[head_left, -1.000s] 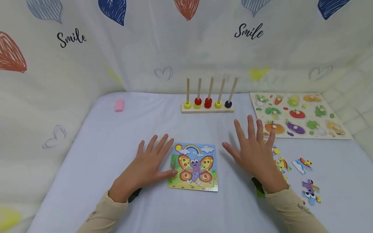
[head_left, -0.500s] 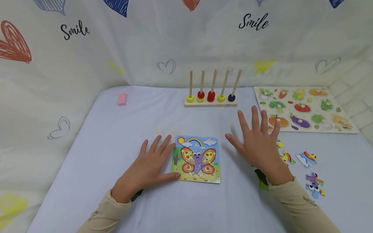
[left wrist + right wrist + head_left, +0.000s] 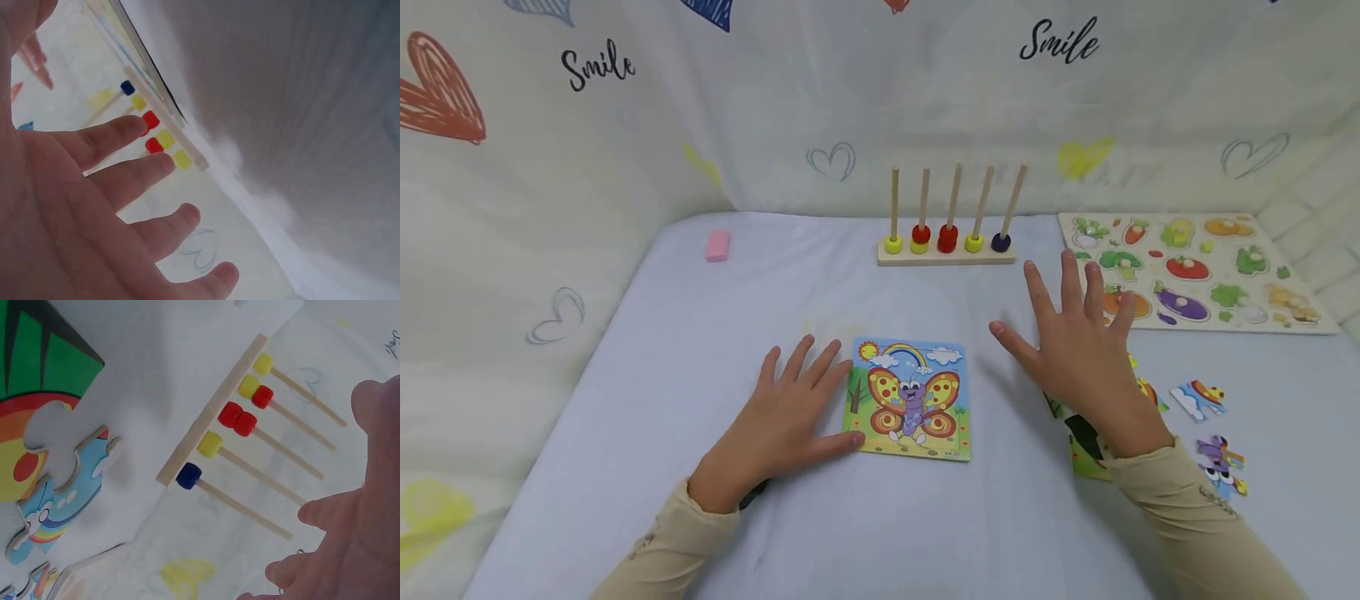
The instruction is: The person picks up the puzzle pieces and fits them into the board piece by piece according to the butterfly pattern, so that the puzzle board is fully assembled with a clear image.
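Observation:
The butterfly picture board (image 3: 910, 400) lies flat on the white table. At its left edge is my left hand (image 3: 782, 421), fingers spread, with the thumb at the lower left corner; whether it touches the board I cannot tell. My right hand (image 3: 1082, 358) is spread over the table to the right of the board, holding nothing. Loose puzzle pieces lie beneath and beside it, among them a blue one (image 3: 1199, 401) and a purple one (image 3: 1221, 454). The right wrist view shows pieces close up, such as a blue one with a rainbow (image 3: 75, 494).
A wooden bead rack (image 3: 946, 258) with five upright rods stands at the back. The vegetable board (image 3: 1195, 271) lies at the back right, just beyond my right fingers. A pink block (image 3: 718, 246) sits at the back left. A printed curtain (image 3: 760, 100) hangs behind the table.
The head view has tilted, so the table items appear higher and slightly farther right. Both hands stay spread; the right hand appears a little farther from the butterfly board.

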Motion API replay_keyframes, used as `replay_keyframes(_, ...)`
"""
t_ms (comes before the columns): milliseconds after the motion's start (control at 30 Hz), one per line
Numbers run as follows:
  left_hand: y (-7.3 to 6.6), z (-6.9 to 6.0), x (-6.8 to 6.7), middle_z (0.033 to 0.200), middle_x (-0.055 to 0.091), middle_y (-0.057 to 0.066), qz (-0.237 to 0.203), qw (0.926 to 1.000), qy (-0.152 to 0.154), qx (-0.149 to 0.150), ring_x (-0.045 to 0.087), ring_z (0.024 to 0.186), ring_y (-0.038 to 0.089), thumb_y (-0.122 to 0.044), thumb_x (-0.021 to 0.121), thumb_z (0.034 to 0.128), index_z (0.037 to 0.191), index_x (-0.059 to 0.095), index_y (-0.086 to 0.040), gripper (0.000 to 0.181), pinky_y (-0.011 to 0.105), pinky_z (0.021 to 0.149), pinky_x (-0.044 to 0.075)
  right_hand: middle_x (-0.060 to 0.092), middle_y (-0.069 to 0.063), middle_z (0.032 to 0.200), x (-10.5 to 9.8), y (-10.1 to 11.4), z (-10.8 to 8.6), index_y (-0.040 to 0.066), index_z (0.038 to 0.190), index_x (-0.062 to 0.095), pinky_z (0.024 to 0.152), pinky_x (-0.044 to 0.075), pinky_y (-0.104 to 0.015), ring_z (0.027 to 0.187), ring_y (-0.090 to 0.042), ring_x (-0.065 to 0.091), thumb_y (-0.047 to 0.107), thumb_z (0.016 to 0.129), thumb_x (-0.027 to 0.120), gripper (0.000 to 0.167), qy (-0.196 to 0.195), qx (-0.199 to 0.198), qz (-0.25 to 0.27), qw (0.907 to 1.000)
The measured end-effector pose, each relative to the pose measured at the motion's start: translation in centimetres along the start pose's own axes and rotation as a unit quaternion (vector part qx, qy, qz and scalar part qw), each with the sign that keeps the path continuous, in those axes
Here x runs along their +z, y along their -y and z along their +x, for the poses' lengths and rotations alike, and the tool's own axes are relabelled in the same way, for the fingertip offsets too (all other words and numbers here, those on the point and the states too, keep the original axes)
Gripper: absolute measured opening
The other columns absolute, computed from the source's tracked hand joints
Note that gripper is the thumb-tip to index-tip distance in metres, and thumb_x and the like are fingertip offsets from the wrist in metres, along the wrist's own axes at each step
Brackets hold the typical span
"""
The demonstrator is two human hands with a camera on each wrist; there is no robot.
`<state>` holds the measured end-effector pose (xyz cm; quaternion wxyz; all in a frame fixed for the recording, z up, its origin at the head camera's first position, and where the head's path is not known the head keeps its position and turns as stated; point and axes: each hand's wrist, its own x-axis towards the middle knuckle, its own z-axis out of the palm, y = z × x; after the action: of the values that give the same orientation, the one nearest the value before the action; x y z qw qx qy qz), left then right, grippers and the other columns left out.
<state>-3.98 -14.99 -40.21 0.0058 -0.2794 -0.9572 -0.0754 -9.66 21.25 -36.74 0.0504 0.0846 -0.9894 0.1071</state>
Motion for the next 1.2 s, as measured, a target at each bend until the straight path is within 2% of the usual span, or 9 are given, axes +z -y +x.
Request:
replay_keyframes(233,-0.2,0.2,-0.1,0.168,0.042,0.012,-0.001,0.9999,-0.004,0.012,0.025,0.158,0.045,-0.067,0.071,0.0938,0.153,0.056,-0.009,0.083,0.074,0.118,0.020,-0.007,-0.029,0.175,-0.5,-0.3,0.2,0.011,0.172,0.017,0.112,-0.007,-0.085,0.158,-0.056,-0.007,0.065,0.105,0.053,0.093,0.002,0.005,-0.002,1.0000)
replay_keyframes(433,-0.2,0.4,-0.2,0.160,0.053,0.007,0.017,0.9996,0.002,0.022,0.024,0.158,0.047,-0.065,0.072,0.0932,0.149,0.060,-0.011,0.079,0.078,0.117,0.014,-0.008,-0.029,0.175,-1.3,-0.3,0.5,0.012,0.173,0.014,0.113,-0.007,-0.084,0.158,-0.055,-0.008,0.064,0.105,0.054,0.095,0.004,0.018,-0.001,0.9998)
replay_keyframes(533,-0.2,0.4,-0.2,0.157,0.057,0.005,0.020,0.9995,0.012,0.019,0.024,0.158,0.047,-0.063,0.074,0.0930,0.148,0.062,-0.011,0.076,0.080,0.117,0.011,-0.006,-0.029,0.175,-1.5,-0.2,0.5,0.012,0.173,0.014,0.113,-0.004,-0.084,0.159,-0.056,-0.006,0.066,0.105,0.052,0.095,0.008,0.017,0.007,0.9998)
replay_keyframes(667,-0.5,0.4,-0.2,0.159,0.055,0.005,0.008,0.9993,0.036,0.010,0.022,0.159,0.046,-0.062,0.075,0.0936,0.150,0.062,-0.010,0.078,0.080,0.117,0.008,-0.002,-0.030,0.175,-2.2,-0.2,0.1,0.012,0.173,0.013,0.113,0.002,-0.085,0.157,-0.058,0.001,0.066,0.106,0.050,0.094,0.014,0.014,0.022,0.9996)
replay_keyframes(867,-0.9,0.7,-0.2,0.164,0.049,0.008,0.014,0.9983,0.056,0.010,0.019,0.159,0.047,-0.066,0.073,0.0940,0.151,0.060,-0.010,0.081,0.079,0.118,0.008,-0.005,-0.027,0.176,-4.0,-1.4,0.2,0.015,0.174,0.004,0.110,0.018,-0.085,0.150,-0.066,0.020,0.063,0.107,0.052,0.095,0.031,0.011,0.076,0.9965)
replay_keyframes(1033,-1.2,1.0,-0.3,0.165,0.048,0.007,0.021,0.9976,0.065,0.009,0.023,0.158,0.046,-0.068,0.073,0.0930,0.151,0.061,-0.010,0.082,0.078,0.119,0.010,-0.008,-0.022,0.177,-5.0,-2.5,0.2,0.018,0.174,0.002,0.106,0.028,-0.084,0.142,-0.069,0.032,0.061,0.108,0.052,0.093,0.060,0.022,0.116,0.9911)
replay_keyframes(1200,-1.3,1.2,-0.5,0.161,0.053,0.006,0.044,0.9966,0.069,0.006,0.029,0.156,0.045,-0.070,0.073,0.0912,0.147,0.064,-0.012,0.081,0.077,0.118,0.014,0.005,-0.021,0.178,-5.6,-3.8,0.3,0.017,0.174,0.005,0.116,0.023,-0.077,0.156,-0.054,0.021,0.051,0.109,0.058,0.091,0.079,0.012,0.175,0.9814)
